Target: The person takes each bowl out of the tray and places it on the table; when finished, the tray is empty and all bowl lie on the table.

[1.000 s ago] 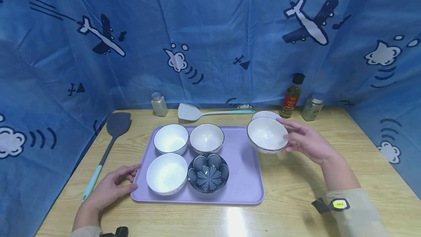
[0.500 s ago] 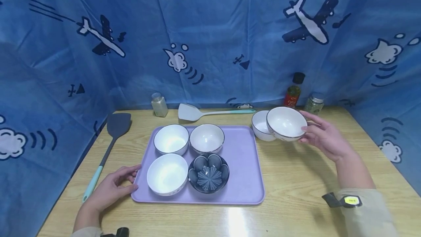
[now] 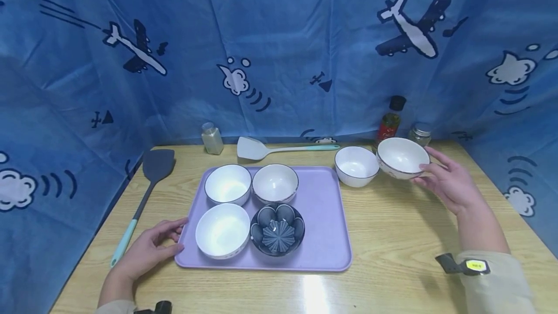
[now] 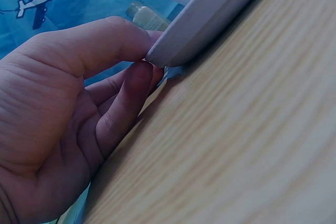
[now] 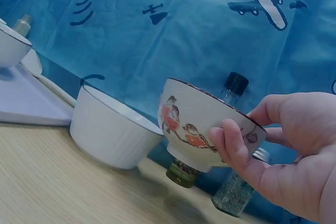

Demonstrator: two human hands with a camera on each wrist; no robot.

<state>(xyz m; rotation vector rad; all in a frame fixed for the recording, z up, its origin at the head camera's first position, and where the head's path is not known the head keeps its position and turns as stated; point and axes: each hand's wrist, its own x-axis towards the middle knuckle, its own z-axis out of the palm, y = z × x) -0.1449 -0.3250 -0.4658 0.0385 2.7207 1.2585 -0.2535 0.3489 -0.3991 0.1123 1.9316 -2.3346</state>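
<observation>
My right hand [image 3: 449,183] grips the side of a white bowl [image 3: 402,156] with a dark rim, held above the table at the back right. Red birds on a branch decorate this bowl's outside [image 5: 184,124] in the right wrist view. Just left of it, a plain white bowl [image 3: 356,166] stands on the table. My left hand [image 3: 148,248] holds the left edge of a lilac tray [image 3: 324,236], thumb and fingers at its rim [image 4: 184,40]. On the tray stand three white bowls [image 3: 227,184] and a dark blue bowl with a petal pattern [image 3: 278,230].
A white spatula [image 3: 283,149] lies behind the tray, a dark spatula [image 3: 150,183] left of it. A shaker jar [image 3: 212,138] stands at the back. A red-labelled bottle [image 3: 389,125] and a herb jar [image 3: 420,133] stand behind the held bowl. Blue curtain [image 3: 279,62] encloses the table.
My right hand has carried the bird-patterned bowl rightward from the tray's right edge, past the plain white bowl, to the back right. My left hand has stayed at the tray's edge.
</observation>
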